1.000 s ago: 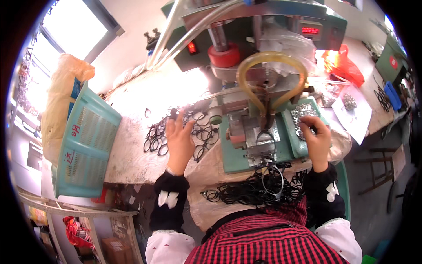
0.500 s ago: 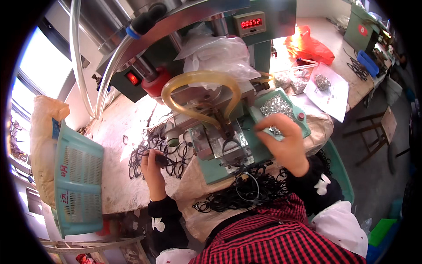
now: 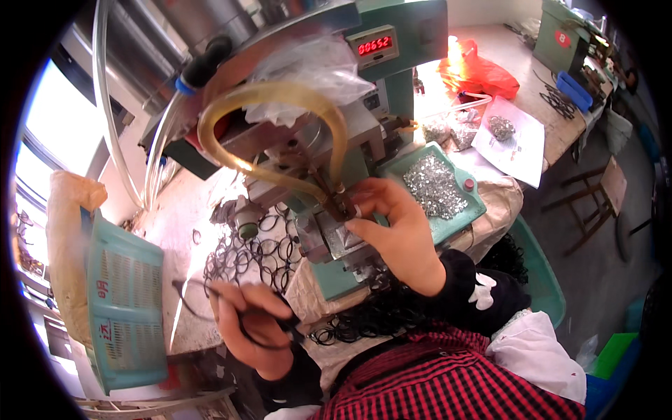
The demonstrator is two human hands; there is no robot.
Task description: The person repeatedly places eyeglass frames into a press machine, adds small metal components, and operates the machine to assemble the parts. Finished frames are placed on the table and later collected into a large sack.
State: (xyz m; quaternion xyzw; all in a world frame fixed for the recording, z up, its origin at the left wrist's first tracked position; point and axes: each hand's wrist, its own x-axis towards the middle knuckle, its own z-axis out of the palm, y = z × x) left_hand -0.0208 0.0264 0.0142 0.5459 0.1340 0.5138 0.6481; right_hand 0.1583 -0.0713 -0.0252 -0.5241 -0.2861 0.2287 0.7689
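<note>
My left hand [image 3: 255, 322] is closed round a few thin black rings [image 3: 183, 297], some of which stick out past the fingers, a little blurred. It hovers over the near table edge, left of the press. At the press's work point, my right hand [image 3: 402, 234] pinches thumb and forefinger together beside the metal tooling [image 3: 336, 234], below the end of a yellow hose [image 3: 273, 91]. Whatever sits between those fingertips is too small to make out. To the right of this hand stands a green tray [image 3: 458, 222] of small shiny metal pieces [image 3: 434, 185].
Loose black rings [image 3: 252, 252] lie left of the press, and more are heaped [image 3: 371, 315] against my apron. A turquoise basket [image 3: 129, 301] stands at the left. The green press [image 3: 402, 35] carries a red-lit counter [image 3: 374, 46]. Farther right are a red bag [image 3: 486, 73] and a stool [image 3: 595, 199].
My right hand has moved left from the tray of metal pieces to the press tooling. My left hand has come nearer from the loose rings, holding black rings. The view has shifted slightly.
</note>
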